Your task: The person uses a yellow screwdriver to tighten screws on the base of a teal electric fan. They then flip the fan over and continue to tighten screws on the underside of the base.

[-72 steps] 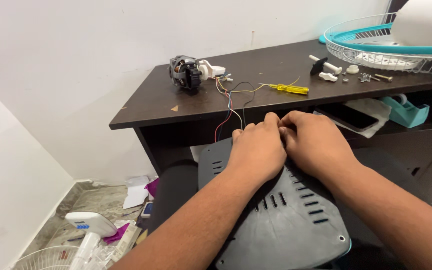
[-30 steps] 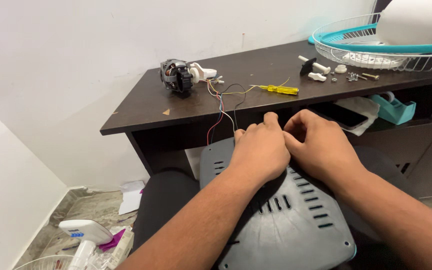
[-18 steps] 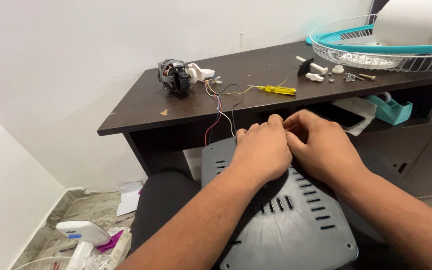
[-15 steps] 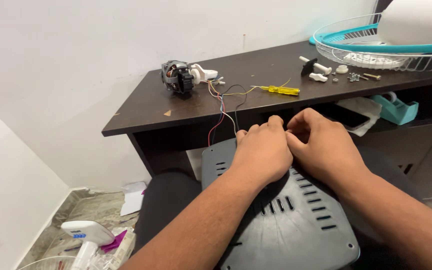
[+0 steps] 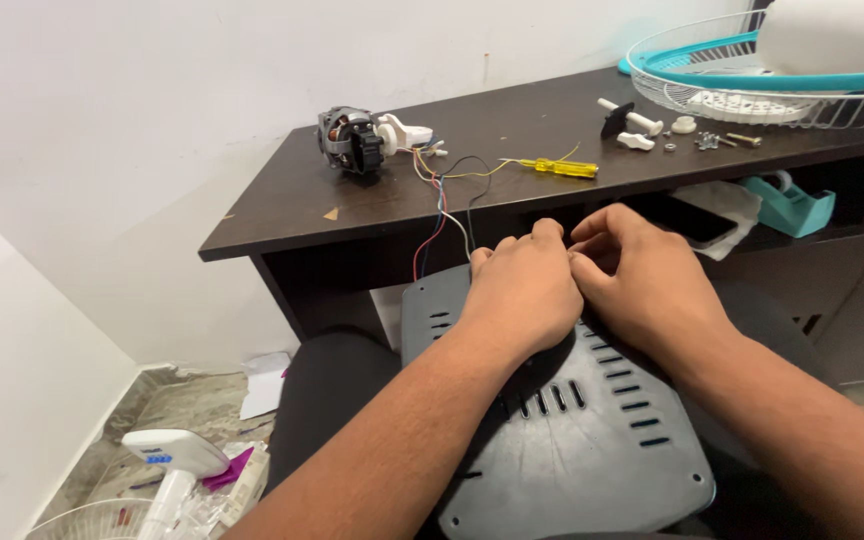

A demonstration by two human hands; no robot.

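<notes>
Dark desk (image 5: 282, 205) ahead; grey vented cover (image 5: 572, 440) sits on lap. Left hand (image 5: 522, 295) and right hand (image 5: 642, 280) pinch thin wires (image 5: 439, 205) at cover's far edge. Wires look light, limp, fragile; grip the insulation.

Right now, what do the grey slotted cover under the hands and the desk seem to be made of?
The grey slotted cover looks like moulded plastic, matte: uniform colour, clean vent slots and rounded edges. The desk looks like dark wood-effect board with a smooth, slightly glossy face; whether it is solid wood or laminate cannot be told.
</notes>
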